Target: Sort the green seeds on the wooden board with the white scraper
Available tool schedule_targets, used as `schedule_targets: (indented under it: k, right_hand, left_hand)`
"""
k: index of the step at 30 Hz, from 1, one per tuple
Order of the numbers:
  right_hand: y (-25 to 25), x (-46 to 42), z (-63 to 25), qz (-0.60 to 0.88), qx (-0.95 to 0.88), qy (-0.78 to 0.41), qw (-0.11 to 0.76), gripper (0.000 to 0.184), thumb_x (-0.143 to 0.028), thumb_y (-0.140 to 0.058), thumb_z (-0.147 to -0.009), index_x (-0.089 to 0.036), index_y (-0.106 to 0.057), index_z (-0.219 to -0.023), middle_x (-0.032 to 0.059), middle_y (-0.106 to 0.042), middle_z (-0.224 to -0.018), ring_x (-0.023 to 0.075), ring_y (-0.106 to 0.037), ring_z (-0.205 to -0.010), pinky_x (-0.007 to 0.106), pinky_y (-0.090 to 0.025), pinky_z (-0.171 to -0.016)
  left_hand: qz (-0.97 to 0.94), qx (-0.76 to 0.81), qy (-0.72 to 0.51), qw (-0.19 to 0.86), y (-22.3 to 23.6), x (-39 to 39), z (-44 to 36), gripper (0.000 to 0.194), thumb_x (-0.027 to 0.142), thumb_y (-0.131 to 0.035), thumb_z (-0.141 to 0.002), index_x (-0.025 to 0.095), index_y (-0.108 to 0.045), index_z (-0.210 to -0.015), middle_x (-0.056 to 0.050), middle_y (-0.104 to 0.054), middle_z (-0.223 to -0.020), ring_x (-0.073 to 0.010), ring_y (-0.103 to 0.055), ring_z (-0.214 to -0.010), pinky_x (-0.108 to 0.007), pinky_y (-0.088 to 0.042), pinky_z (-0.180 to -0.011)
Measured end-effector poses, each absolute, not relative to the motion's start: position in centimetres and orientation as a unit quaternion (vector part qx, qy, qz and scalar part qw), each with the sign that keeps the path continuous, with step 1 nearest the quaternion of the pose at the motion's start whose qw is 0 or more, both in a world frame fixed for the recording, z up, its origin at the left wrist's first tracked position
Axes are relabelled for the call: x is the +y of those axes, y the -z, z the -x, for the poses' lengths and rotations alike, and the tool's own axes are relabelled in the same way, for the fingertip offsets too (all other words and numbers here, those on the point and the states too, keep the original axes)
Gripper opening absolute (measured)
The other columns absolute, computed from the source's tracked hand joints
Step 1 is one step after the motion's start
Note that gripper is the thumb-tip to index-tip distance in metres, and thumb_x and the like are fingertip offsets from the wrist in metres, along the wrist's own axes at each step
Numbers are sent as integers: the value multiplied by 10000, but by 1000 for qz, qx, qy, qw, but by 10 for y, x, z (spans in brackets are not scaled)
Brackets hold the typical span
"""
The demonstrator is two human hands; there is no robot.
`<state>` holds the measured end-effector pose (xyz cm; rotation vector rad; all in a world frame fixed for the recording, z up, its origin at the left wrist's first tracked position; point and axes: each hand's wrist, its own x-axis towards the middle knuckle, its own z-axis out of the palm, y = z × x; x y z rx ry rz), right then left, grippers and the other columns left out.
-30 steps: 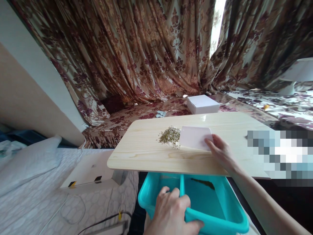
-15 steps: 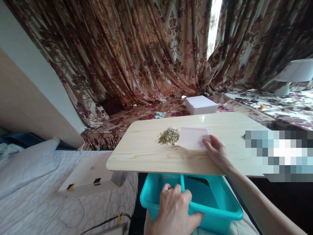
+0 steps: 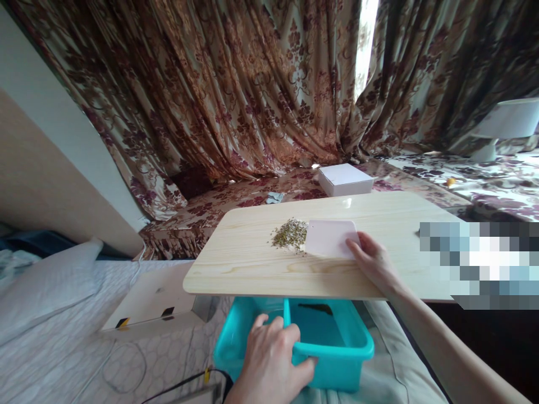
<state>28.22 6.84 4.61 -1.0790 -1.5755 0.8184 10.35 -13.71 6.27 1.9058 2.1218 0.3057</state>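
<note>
On the light wooden tabletop lies a loose pile of small green and whitish grains (image 3: 290,233), perhaps beans or seeds. My right hand (image 3: 373,259) pinches the right edge of a flat, pale scraper (image 3: 330,238) between thumb and fingers. The scraper's left edge touches the pile. Below the table's near edge, my left hand (image 3: 273,356) grips the front rim of a turquoise divided bin (image 3: 330,352), its fingers over the inside and its thumb outside. Something dark or greenish shows in the bin's right compartment; the table hides the bin's far side.
The tabletop (image 3: 236,266) overhangs the bin. A white box (image 3: 346,178) and a folded grey cloth (image 3: 274,197) lie behind it. At left, a white carton (image 3: 155,294) rests on the bed. A pixelated patch covers the tabletop's right end.
The bin has shifted to the left under the table edge, with my left hand on its rim. My right hand and the scraper have moved slightly left against the pile.
</note>
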Motion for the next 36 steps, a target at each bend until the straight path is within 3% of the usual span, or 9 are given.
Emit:
schedule_targets:
  k: [25,36]
  right_hand:
    - [-51,62,-280,414,-669,-374,490,167,-358,-565,-774,-191,-573,-776,10,-601,-681,143,-537,-608,242,-418,-534]
    - [-47,64,-281,408,-669,-383,489,179,-374,-569,-769,-195,-575,-781,11,-599,-680,151,-541,-615,244,-422,-533]
  left_hand:
    - [-645,736,-129,163,-45,-142,-94,83,324,-635,-683,245,-659,-698,0,-572,-765,-199,-570,-862,-412,-289,-1026]
    - [-634,741,-114,189,-52,-144,-93,148,377,-677,-696,234,-647,-723,-12,-594,-824,-230,-553,-940,-441,-277,-1031]
